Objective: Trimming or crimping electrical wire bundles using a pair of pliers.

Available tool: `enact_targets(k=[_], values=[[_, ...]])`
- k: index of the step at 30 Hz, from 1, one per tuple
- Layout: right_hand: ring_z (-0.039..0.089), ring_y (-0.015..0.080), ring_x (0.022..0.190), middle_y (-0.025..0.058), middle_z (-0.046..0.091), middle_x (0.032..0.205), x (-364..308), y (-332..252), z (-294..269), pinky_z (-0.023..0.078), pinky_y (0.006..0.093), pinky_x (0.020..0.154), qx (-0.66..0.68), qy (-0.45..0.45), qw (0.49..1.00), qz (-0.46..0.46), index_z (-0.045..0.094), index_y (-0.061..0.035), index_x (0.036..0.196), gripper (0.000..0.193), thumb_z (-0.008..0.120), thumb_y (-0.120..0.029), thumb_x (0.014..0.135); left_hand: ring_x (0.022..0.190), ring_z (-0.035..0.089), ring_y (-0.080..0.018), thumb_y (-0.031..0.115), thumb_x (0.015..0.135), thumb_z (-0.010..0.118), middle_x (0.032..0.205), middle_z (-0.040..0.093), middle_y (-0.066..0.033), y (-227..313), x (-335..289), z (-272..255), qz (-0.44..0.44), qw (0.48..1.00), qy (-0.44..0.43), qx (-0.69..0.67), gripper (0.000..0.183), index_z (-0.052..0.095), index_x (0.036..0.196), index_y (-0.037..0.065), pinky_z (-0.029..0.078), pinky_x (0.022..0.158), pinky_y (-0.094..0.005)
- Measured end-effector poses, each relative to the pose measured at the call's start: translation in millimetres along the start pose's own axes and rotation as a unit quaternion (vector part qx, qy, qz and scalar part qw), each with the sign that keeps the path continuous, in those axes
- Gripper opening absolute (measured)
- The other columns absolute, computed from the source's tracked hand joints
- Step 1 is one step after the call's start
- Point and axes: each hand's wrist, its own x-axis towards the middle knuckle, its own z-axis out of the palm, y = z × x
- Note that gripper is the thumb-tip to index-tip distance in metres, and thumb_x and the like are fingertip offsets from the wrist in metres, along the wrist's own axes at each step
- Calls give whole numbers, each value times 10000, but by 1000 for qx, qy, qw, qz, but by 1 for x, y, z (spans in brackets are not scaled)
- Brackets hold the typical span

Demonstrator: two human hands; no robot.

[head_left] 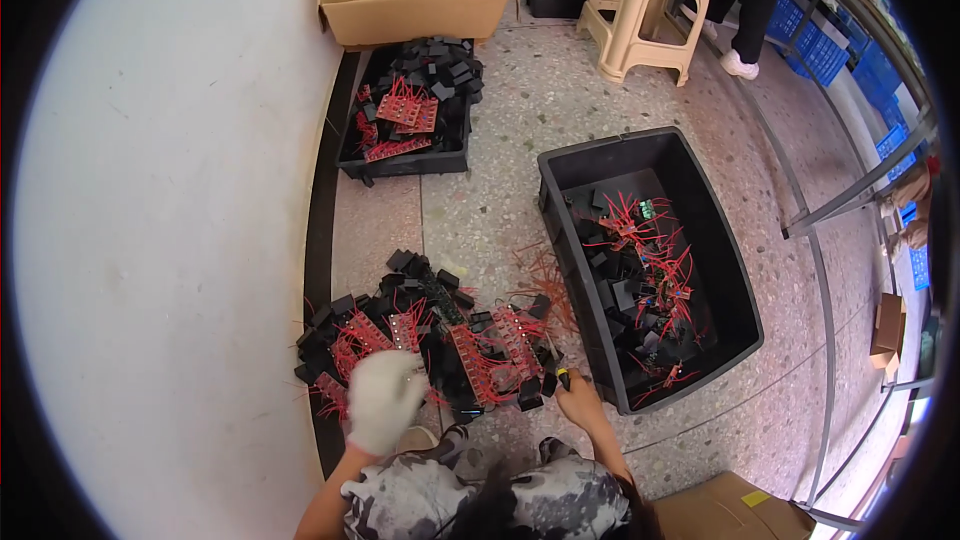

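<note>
My left hand (385, 402), in a white glove, is over the left part of a floor pile of red circuit boards (476, 365) with red wires and black plastic cases (402, 292). Motion smears its fingers, so I cannot tell whether it holds anything. Bare, my right hand (582, 404) is closed around a thin tool with a black-and-yellow handle (564, 378), at the pile's right edge. The tool's exact kind is too small to make out. Just right of this hand stands a black bin (735, 270) holding wired boards and black cases.
A smaller black crate (455, 162) of boards and cases stands farther off, before an open cardboard box (420, 22). Beyond are a beige stool (645, 15) and another person's leg (755, 25). Metal rails (835, 205) run along the right; a white wall (170, 240) borders the left.
</note>
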Motion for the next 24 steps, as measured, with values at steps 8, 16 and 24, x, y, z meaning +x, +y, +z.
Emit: enact_targets(k=[8, 16, 24], values=[[639, 214, 999, 99, 608, 1065, -22, 52, 24, 620, 380, 761, 476, -92, 874, 20, 530, 11, 1195, 341, 535, -45, 858, 1091, 657, -423, 512, 823, 745, 1090, 676, -273, 31, 54, 209, -292, 921, -258, 15, 1059, 180, 1539, -27, 519, 958, -482], [634, 191, 1032, 83, 622, 1090, -73, 34, -7, 610, 375, 791, 472, -102, 875, 23, 527, 0, 1237, 354, 522, -29, 884, 1054, 672, -435, 327, 785, 817, 1114, 670, -261, 28, 70, 192, -251, 928, -233, -144, 972, 223, 1499, 42, 534, 937, -484], [616, 193, 1027, 103, 612, 1121, -66, -34, -106, 582, 358, 882, 361, -65, 913, -178, 504, 16, 1292, 384, 520, 40, 909, 1228, 556, -225, 180, 960, 645, 1412, 497, -169, 101, 149, 76, -192, 808, -300, -470, 733, 211, 1538, 54, 432, 1070, -344]])
